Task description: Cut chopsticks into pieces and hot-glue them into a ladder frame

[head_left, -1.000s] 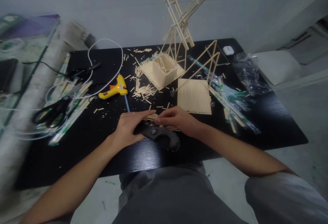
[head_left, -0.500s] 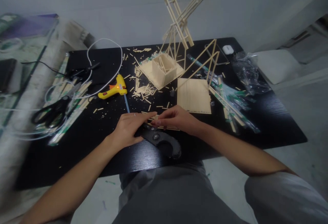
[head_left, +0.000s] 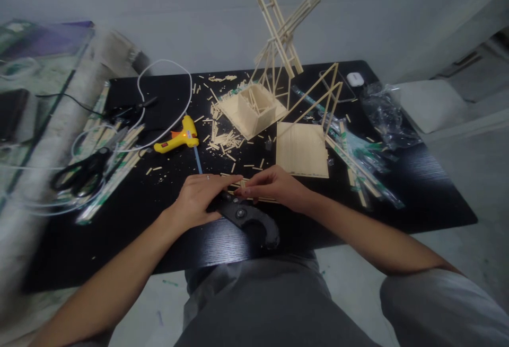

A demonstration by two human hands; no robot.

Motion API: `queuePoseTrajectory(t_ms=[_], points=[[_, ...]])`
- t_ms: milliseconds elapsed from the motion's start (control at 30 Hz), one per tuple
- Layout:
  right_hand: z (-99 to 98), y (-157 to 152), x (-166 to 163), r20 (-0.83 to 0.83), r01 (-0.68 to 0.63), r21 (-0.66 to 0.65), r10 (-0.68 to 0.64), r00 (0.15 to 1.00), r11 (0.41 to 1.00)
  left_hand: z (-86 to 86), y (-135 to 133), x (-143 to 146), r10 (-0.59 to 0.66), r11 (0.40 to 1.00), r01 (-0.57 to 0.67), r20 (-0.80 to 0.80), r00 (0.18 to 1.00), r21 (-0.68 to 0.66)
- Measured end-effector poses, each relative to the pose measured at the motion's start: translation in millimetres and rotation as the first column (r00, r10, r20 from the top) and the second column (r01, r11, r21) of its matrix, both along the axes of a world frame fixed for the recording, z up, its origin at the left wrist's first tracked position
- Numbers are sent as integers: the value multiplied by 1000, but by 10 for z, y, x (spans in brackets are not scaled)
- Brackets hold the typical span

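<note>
My left hand (head_left: 199,197) lies over the table's front part, index finger stretched along thin wooden sticks (head_left: 262,199) and thumb spread apart; its other fingertips are hidden. Between that thumb and index finger, and partly under the hand, is a black hand tool (head_left: 254,214) with a curved handle; its working end is covered. My right hand (head_left: 276,188) is closed in a pinch on a short piece of wooden stick (head_left: 243,183), close to my left fingertip. The longer sticks lie flat beneath both hands.
Behind stand a stick-built model (head_left: 256,108), a wooden panel (head_left: 302,151) with a stick frame, and scattered offcuts (head_left: 226,140). Leftward lie a yellow glue gun (head_left: 178,139), black scissors (head_left: 85,172) and a looping white cable (head_left: 190,85). Plastic-wrapped sticks (head_left: 358,177) lie right.
The view has shifted very slightly. Both hands keep nearly the same place, and the black tool's curved handle has moved a little to the left.
</note>
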State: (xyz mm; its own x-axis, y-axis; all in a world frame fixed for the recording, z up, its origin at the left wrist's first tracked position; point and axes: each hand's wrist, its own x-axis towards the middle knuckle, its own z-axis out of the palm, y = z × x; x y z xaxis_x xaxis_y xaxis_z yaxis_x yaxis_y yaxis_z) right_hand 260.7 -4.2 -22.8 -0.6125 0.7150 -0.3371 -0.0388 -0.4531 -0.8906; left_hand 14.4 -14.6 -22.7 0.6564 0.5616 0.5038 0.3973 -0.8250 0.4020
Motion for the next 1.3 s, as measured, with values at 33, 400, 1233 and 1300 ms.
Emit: queuePoseTrajectory(t_ms=[33, 400, 1233, 1300], points=[[-1, -1, 1, 0, -1, -1, 1, 1000, 1000, 0, 2, 1, -4, 1000, 4, 4, 1000, -1], [2, -7, -11, 0, 0, 9, 0, 1000, 1000, -9, -2, -9, 2, 1000, -2, 0, 1000, -10], [3, -1, 7, 11, -26, 60, 26, 1000, 998, -8, -24, 34, 27, 999, -27, 14, 1000, -45], [-6, -5, 7, 6, -25, 68, 25, 1000, 997, -15, -26, 39, 35, 998, -33, 23, 999, -60]])
